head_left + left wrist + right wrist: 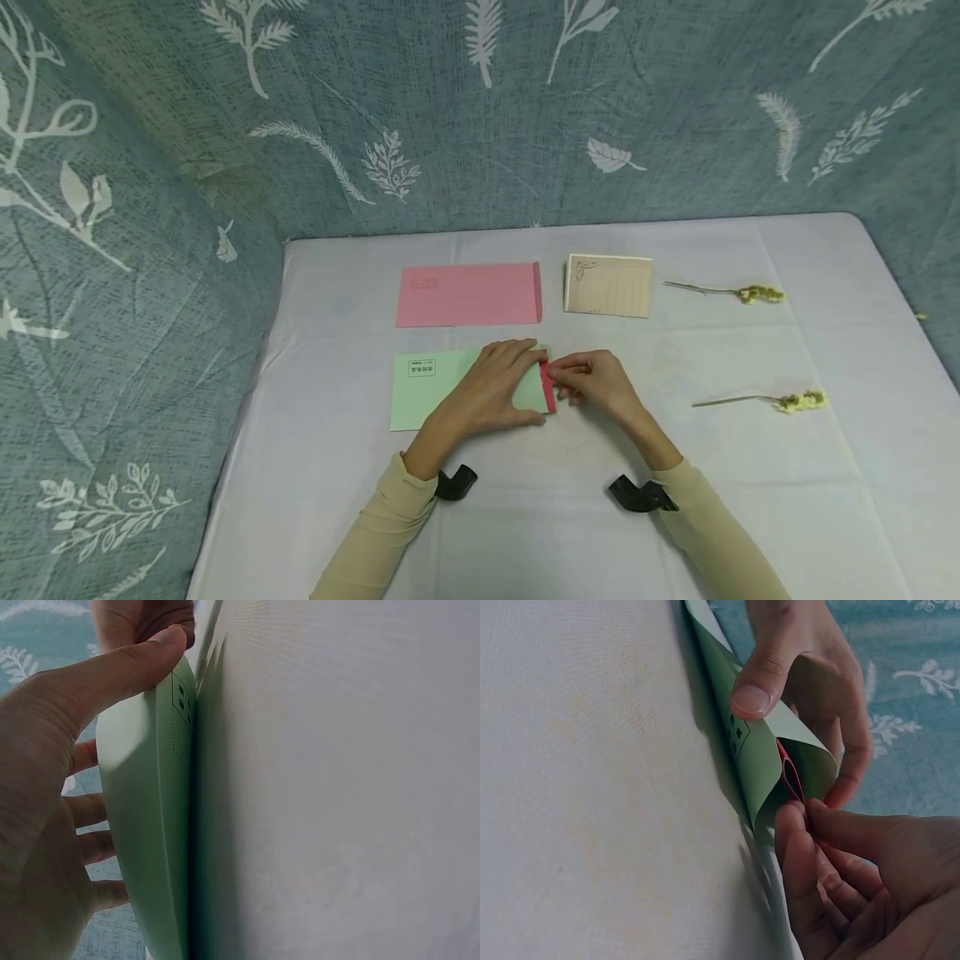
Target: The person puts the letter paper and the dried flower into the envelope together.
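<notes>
A light green envelope lies on the table, its mouth toward the right. My left hand spans it, thumb on the near edge and fingers on the far edge. In the right wrist view the envelope bows open under that grip. A folded red paper sits in the mouth with its end showing. Thumb and forefinger of my right hand pinch that end; the red paper reaches back inside, where the rest is hidden.
Behind lies a pink envelope. Right of it is a stack of beige note cards. Two dried flower sprigs, one farther back and one nearer, lie at the right. A patterned curtain borders the white-covered table.
</notes>
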Demonstrator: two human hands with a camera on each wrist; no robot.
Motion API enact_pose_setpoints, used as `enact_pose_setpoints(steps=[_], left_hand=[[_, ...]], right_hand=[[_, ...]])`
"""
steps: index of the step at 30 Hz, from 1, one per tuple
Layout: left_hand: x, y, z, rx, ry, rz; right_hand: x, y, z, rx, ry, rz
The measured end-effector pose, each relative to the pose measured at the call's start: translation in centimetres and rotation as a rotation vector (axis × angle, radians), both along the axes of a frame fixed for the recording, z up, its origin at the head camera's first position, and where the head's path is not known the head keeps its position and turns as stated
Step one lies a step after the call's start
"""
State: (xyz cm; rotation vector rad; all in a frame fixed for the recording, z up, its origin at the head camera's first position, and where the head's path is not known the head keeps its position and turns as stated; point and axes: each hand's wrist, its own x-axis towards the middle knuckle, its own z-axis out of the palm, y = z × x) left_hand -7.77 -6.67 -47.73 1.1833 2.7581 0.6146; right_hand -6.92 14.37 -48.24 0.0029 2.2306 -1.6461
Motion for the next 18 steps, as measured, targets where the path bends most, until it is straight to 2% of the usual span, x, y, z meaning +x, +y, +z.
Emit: enact_pose_setpoints(steps=[18], left_hand=[[-0.06, 0.3, 0.27, -0.018, 0.024, 0.005]], right_hand=[[-0.34, -0.44, -0.04, -0.007, -0.026, -0.004]])
